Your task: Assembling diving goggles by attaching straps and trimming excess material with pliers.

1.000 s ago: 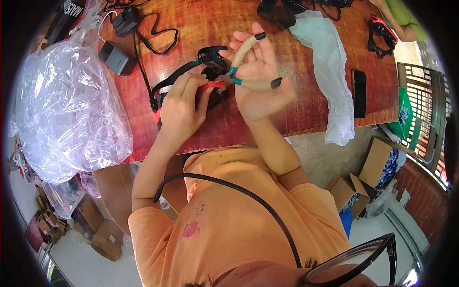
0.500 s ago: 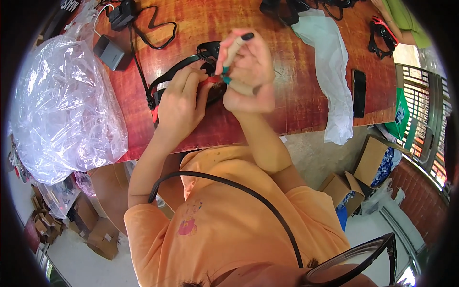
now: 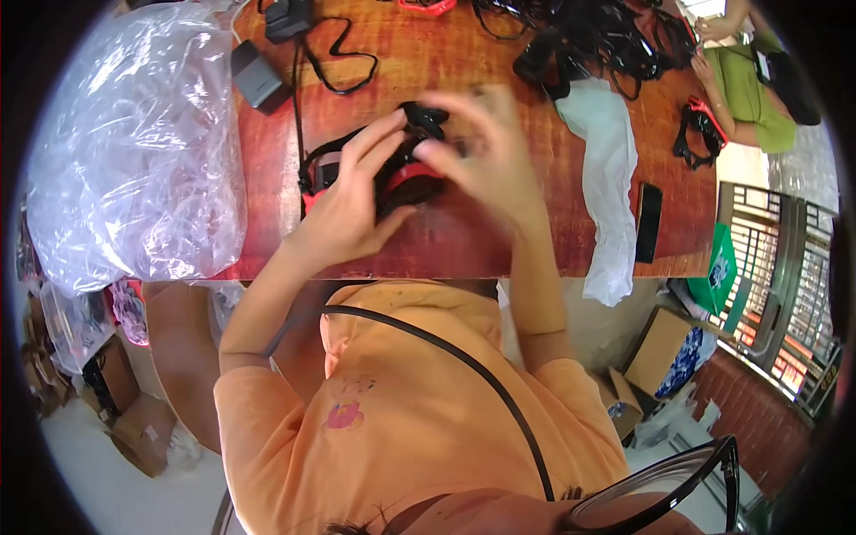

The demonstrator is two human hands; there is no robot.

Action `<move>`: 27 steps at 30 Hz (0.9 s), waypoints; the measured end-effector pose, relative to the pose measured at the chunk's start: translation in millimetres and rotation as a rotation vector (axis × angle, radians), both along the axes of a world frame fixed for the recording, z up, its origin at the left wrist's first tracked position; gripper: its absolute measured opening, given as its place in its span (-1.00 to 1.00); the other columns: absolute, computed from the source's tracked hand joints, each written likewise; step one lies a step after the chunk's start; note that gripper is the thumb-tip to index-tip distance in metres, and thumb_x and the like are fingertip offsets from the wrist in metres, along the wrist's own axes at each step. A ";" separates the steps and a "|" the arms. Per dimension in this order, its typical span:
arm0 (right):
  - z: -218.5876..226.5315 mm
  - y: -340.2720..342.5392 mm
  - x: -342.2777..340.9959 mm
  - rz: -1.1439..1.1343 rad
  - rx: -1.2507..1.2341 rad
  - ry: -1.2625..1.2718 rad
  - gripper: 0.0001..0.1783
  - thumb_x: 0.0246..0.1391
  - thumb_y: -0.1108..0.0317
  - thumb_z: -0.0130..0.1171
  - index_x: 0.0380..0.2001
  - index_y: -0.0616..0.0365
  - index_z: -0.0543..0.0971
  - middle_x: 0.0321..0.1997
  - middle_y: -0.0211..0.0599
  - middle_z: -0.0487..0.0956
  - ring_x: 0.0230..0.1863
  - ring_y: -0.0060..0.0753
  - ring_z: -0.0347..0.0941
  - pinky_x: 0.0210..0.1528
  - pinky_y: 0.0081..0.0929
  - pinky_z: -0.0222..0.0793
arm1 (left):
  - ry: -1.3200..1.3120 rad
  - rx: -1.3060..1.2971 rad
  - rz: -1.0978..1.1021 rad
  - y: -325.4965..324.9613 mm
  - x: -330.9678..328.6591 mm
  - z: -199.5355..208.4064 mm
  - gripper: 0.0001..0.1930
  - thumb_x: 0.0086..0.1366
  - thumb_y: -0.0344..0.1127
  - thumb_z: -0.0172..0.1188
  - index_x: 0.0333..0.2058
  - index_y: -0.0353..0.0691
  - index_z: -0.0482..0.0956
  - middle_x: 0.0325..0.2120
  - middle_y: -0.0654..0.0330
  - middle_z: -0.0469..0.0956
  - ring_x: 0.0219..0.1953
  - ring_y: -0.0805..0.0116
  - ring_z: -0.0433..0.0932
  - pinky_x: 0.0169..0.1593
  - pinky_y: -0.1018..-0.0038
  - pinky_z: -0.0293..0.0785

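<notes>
Close to the table's front edge lies a pair of black and red goggles (image 3: 417,185) with a black strap. Over its left part rests my left hand (image 3: 352,201), fingers along the frame and strap and thumb on the near side, gripping it. My right hand (image 3: 495,165) is over the right end of the goggles, back of the hand up. Motion smears its fingers, so whether they pinch any part cannot be made out. Both hands partly cover the goggles.
On the left lies a big clear plastic bag (image 3: 134,152); beside it are a grey charger block (image 3: 260,87) and a black cable (image 3: 352,86). Black goggles are piled (image 3: 597,45) at the back. A white cloth-like sheet (image 3: 609,169), phone (image 3: 649,223) and co-worker's arm (image 3: 718,94) are right.
My right hand has turned from palm up to back up and come down over the goggles. The fingers of my left hand have straightened out along the frame. The whole view has shifted.
</notes>
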State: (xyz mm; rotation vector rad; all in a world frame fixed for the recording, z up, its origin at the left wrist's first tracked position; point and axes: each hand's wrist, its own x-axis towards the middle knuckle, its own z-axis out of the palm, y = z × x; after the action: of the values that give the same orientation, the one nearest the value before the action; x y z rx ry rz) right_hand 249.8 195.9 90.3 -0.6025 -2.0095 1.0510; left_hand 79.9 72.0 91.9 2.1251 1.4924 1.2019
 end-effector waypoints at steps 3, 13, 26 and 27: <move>-7.2 7.7 -20.3 0.405 0.038 -0.479 -0.59 -0.13 0.13 0.43 -0.19 0.05 0.65 -0.08 -0.14 0.41 0.05 -0.16 0.34 0.03 -0.37 0.35 | -0.233 0.198 0.065 -15.8 -14.2 -18.3 -0.09 -0.09 -0.57 0.35 0.23 -0.33 0.02 0.18 -0.25 0.15 0.28 -0.16 0.16 0.29 0.09 0.15; -22.1 -5.4 -24.7 0.146 -0.773 0.231 -0.80 0.04 0.28 0.32 -0.42 0.16 0.55 -0.39 -0.55 0.39 -0.35 -0.64 0.30 -0.30 -0.61 0.17 | -1.171 -0.191 0.517 -48.3 -33.6 -60.5 -0.44 0.27 -0.28 0.19 0.18 -0.32 0.23 0.14 0.04 0.31 0.21 0.19 0.29 0.28 0.29 0.16; 6.5 -11.1 -20.2 0.026 -0.647 0.013 -0.78 -0.12 0.35 0.45 -0.45 0.18 0.60 -0.35 -0.46 0.43 -0.23 -0.60 0.30 -0.12 -0.55 0.17 | -1.182 -0.145 0.271 28.2 -8.5 -26.9 -0.55 0.25 -0.34 0.25 0.03 -0.24 0.27 -0.36 0.19 0.53 -0.51 0.43 0.58 -0.53 0.61 0.43; 13.9 -15.0 -21.1 0.023 -0.652 0.009 -0.78 -0.12 0.35 0.45 -0.45 0.18 0.60 -0.35 -0.46 0.43 -0.23 -0.60 0.30 -0.12 -0.55 0.17 | -1.122 -0.120 0.277 28.5 -9.8 -21.7 -0.56 0.24 -0.36 0.27 0.01 -0.24 0.27 -0.34 0.20 0.53 -0.42 0.43 0.61 -0.47 0.61 0.47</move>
State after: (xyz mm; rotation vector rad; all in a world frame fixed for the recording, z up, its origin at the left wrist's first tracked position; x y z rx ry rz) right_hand 228.7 180.9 104.2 -0.9009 -1.6448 1.7330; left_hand 70.1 100.4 70.2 0.8145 1.2205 1.8569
